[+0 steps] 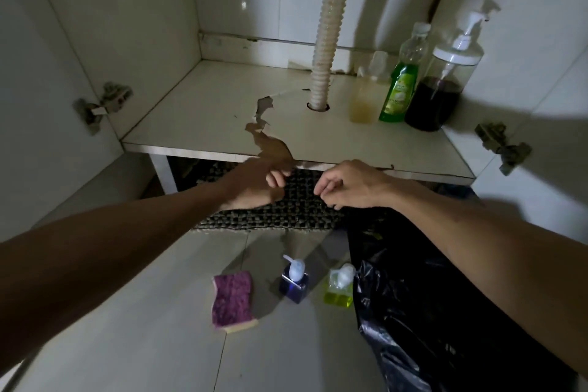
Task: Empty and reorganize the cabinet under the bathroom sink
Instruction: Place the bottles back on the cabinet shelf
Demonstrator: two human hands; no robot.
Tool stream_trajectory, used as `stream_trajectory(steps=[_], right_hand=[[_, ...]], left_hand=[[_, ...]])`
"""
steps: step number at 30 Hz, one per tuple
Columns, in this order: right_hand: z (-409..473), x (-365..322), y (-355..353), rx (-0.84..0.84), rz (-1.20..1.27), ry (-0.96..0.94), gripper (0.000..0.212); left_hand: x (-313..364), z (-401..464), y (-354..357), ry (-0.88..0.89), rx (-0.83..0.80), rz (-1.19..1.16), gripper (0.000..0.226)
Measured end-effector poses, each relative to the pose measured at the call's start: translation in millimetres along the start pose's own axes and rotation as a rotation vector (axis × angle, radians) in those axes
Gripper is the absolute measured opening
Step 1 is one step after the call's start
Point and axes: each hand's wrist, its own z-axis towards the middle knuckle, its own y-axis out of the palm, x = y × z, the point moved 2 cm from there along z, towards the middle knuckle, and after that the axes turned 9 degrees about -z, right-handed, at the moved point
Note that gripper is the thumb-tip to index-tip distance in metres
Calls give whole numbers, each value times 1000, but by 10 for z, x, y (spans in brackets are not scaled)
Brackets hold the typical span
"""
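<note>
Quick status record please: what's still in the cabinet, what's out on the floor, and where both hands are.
in cabinet: clear bottle, green dish soap bottle, pump bottle of dark liquid, at right of shelf
shelf damage: surface peeled near drain hose
on floor: purple sponge, blue pump bottle, yellow-green pump bottle, black bag
left hand: over woven mat, fingers curled, empty
right hand: over mat, loosely curled, empty
</note>
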Motion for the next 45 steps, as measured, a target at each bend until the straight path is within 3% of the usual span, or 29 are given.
stream_trajectory(steps=[3,5,9,11,14,18,22,26,32,37,41,45], right_hand=[[-117,-68,240,-280,-100,70,43],[-224,-94,430,-419,-187,97,68],[-390,-43,715,-544,-388,163,121],[-452,-6,779,-537,-523,157,111],[-502,51,845,-477,-595,112,66],[-533,60,832,-372,-587,76,40],[-522,35,486,-276,-489,84,43],[-520,162,-156,-183,-75,199,45],[-762,503,-1200,150,190,294,29],[-839,776,-1407,412,98,370,40],[-761,978,-1408,450,-241,422,52],[-691,1234,-1335,471,-187,490,53]], left_hand=[[-121,-273,188,-114,-250,183,59],[-202,-430,358,-149,-402,248,82],[-352,-582,740,-154,-462,241,92],[-366,-627,891,-116,-447,244,77],[-377,-639,1054,-40,-403,275,43],[-348,-603,1093,-18,-334,316,30],[-244,-504,923,-7,-250,234,27],[57,-316,597,-1,-159,24,23],[760,236,66,32,128,-58,33],[1196,828,88,27,303,-163,46],[1284,1222,406,-16,312,-169,51],[1287,1458,652,-73,334,-220,49]])
